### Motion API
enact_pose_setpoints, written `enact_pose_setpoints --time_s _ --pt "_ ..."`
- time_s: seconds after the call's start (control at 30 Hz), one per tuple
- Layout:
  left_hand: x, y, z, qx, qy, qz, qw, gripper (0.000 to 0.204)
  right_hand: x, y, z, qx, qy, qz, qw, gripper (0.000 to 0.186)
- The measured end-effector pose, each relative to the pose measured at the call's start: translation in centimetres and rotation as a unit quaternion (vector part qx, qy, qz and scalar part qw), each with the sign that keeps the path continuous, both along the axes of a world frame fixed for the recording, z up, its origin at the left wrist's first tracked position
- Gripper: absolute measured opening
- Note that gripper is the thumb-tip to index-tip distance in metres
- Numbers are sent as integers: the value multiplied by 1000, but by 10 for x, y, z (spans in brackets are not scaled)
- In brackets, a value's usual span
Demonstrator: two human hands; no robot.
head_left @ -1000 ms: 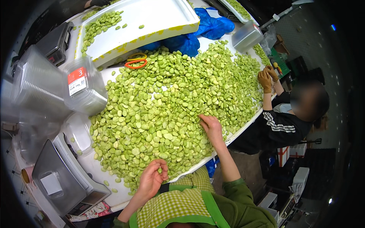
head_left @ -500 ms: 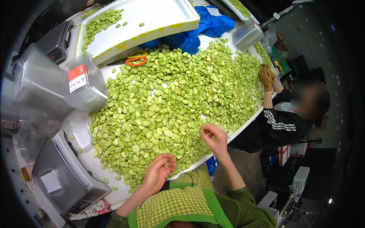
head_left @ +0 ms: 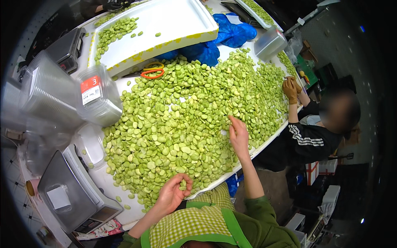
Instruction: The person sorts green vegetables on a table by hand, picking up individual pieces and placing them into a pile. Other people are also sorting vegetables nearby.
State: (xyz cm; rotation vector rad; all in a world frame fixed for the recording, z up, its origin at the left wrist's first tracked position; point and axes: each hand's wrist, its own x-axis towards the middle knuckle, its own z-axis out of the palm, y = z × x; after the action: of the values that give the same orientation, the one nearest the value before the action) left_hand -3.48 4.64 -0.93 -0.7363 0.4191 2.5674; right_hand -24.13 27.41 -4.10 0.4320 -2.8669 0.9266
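Note:
A wide spread of shelled green beans covers the white work surface. My left hand is at the near edge of the beans, fingers curled round a green bean. My right hand reaches into the heap further right, index finger stretched onto the beans, thumb apart, nothing visibly held. Beyond the beans lie scissors with orange and yellow handles. At left are stacked clear plastic tubs and an empty-looking clear tub.
A foam tray with some beans sits at the back, beside blue bags. A scale stands at near left, another at far left. At right a person in dark clothes works with gloved hands.
My right hand dipped back, then moved forward into the heap, its index finger now stretched. My left hand shows a bean in its curled fingers. The whole view has shifted slightly.

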Motion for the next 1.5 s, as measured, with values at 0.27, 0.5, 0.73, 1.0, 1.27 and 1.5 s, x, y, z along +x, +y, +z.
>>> enact_pose_setpoints --time_s 0.27,0.5,0.73,1.0,1.27,1.5 --pt "-2 -10 1 -32 6 33 999 20 10 -41 -6 31 -138 168 976 62" --pt "5 -16 -3 -10 1 43 999 17 39 2 56 -125 -304 243 913 30" --pt "2 -21 0 -55 11 30 998 17 2 21 8 -45 -130 -15 990 23" --pt "6 -19 -3 -35 10 44 998 16 3 -17 -23 79 46 33 995 31" --pt "12 -22 -3 -29 9 60 998 15 -10 0 -3 -38 -59 -5 998 27" --pt "11 -23 -4 -20 11 59 998 15 -43 1 -37 196 135 -24 971 23"
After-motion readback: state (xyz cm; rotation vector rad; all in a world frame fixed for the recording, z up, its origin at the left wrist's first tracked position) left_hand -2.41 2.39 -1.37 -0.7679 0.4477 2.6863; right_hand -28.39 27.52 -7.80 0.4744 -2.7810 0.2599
